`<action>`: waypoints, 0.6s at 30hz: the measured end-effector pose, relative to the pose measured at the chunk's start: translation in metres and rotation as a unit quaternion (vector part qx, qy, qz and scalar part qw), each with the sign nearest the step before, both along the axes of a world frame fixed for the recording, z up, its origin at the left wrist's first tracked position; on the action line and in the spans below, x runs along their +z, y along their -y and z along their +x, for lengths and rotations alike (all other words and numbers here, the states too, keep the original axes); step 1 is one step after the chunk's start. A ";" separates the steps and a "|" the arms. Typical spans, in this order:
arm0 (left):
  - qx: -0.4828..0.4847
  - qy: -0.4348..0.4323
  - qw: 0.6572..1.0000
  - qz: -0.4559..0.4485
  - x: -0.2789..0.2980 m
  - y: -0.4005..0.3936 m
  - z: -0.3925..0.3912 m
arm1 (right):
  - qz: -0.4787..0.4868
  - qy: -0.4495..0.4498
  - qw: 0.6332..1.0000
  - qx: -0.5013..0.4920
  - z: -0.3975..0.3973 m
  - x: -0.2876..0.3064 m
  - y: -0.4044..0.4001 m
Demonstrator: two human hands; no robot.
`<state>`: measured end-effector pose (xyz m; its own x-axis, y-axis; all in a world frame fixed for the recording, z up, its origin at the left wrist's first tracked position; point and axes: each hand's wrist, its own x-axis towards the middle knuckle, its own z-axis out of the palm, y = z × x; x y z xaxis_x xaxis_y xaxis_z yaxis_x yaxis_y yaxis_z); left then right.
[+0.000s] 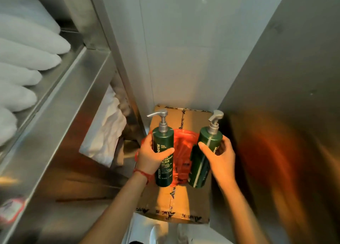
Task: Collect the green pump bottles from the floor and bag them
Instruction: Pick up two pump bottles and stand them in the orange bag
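Narrow steel-walled nook: two green pump bottles held above a red bag [181,148]
Left hand [150,159] fingers wrap one bottle [163,157], right hand [219,157] fingers the other bottle [202,161]; neither bagged yet

Dim warm light, orange glare on blurred steel panel [276,161], wide-angle bending edges.

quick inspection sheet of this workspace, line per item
surface: taped cardboard box on the floor, between steel walls
job's things: two green pump bottles, one in the left hand, one in the right; red plastic bag on the box below them
clutter: crumpled white cloth on the left
hands: left hand and right hand each closed around a bottle
cables: nothing seen
surroundings: steel shelf with stacked white pillows on the left
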<state>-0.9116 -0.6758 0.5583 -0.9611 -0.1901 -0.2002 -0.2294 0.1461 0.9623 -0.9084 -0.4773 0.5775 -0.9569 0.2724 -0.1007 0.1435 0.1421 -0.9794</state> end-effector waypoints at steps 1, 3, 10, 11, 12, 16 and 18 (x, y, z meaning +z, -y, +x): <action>-0.004 -0.001 1.000 -0.006 -0.008 -0.001 -0.006 | 0.004 -0.003 1.000 -0.003 -0.005 -0.009 0.000; -0.011 0.000 1.000 -0.016 -0.021 -0.002 -0.019 | 0.004 -0.011 1.000 -0.013 -0.016 -0.026 0.000; -0.010 -0.039 0.999 -0.012 -0.070 -0.010 -0.048 | 0.007 -0.016 1.000 -0.013 -0.045 -0.078 -0.001; -0.011 -0.046 0.999 -0.014 -0.076 -0.011 -0.052 | 0.014 -0.020 1.000 -0.009 -0.048 -0.084 -0.002; -0.013 -0.050 0.999 -0.015 -0.083 -0.012 -0.055 | 0.020 -0.022 1.000 -0.005 -0.051 -0.089 -0.001; -0.026 -0.060 0.998 -0.021 -0.104 -0.016 -0.062 | 0.035 -0.026 0.999 0.008 -0.059 -0.106 0.003; -0.027 -0.064 0.997 -0.026 -0.113 -0.018 -0.064 | 0.034 -0.034 0.999 0.013 -0.062 -0.114 0.005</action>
